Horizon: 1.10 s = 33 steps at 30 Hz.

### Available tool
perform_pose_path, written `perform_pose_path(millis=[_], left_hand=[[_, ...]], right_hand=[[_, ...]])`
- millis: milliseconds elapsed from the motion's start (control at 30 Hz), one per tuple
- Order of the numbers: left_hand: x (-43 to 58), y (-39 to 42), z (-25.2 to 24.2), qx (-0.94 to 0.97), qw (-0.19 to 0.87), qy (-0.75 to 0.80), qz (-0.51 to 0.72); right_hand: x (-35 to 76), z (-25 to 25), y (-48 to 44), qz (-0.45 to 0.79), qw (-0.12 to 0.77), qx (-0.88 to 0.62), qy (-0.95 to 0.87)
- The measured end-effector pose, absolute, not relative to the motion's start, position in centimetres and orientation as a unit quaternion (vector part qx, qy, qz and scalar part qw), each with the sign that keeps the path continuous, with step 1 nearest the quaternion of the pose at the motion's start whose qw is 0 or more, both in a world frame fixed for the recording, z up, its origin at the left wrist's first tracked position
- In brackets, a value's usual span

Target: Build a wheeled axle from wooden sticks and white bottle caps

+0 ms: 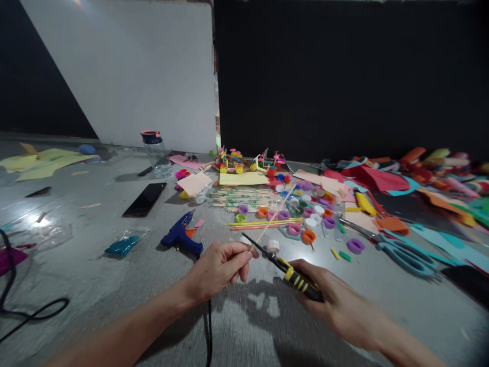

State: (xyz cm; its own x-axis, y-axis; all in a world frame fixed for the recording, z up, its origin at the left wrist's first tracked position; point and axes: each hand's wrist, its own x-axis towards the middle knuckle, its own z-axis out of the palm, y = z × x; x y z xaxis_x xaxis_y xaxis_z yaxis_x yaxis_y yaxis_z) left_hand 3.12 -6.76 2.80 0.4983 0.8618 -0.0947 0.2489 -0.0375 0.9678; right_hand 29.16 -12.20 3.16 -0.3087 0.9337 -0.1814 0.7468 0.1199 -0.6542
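Observation:
My left hand (217, 267) pinches the near end of a thin wooden stick (273, 216) that points up and away over the table. My right hand (328, 300) grips a pair of cutting pliers (284, 267) with black and yellow handles. The dark jaws of the pliers reach to the stick just beside my left fingertips. A white bottle cap (272, 246) lies on the table right behind the pliers.
A blue glue gun (181, 235) lies left of my hands, its black cord running toward me. Coloured bottle caps (305, 214), sticks, blue scissors (405, 253) and paper scraps (382, 178) crowd the right side. A black phone (145, 199) and a plastic jar (155, 150) sit farther left.

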Motion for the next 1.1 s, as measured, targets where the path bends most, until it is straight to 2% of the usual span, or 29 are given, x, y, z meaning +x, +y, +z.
perform_pose_path(millis=[300, 600, 833, 1100], left_hand=[[3.1, -6.8, 3.0, 0.691, 0.533, 0.405, 0.274], [3.5, -7.1, 2.8, 0.690, 0.512, 0.417, 0.296], [3.6, -7.2, 2.7, 0.685, 0.492, 0.427, 0.326], [3.5, -7.4, 2.9, 0.652, 0.562, 0.403, 0.311]], right_hand=[[28.6, 2.7, -12.7, 0.288, 0.120, -0.569, -0.761], [28.6, 1.3, -12.5, 0.221, 0.142, -0.557, -0.788], [28.3, 1.9, -12.0, 0.259, 0.171, -0.545, -0.779], [29.1, 2.0, -12.2, 0.274, 0.194, -0.517, -0.787]])
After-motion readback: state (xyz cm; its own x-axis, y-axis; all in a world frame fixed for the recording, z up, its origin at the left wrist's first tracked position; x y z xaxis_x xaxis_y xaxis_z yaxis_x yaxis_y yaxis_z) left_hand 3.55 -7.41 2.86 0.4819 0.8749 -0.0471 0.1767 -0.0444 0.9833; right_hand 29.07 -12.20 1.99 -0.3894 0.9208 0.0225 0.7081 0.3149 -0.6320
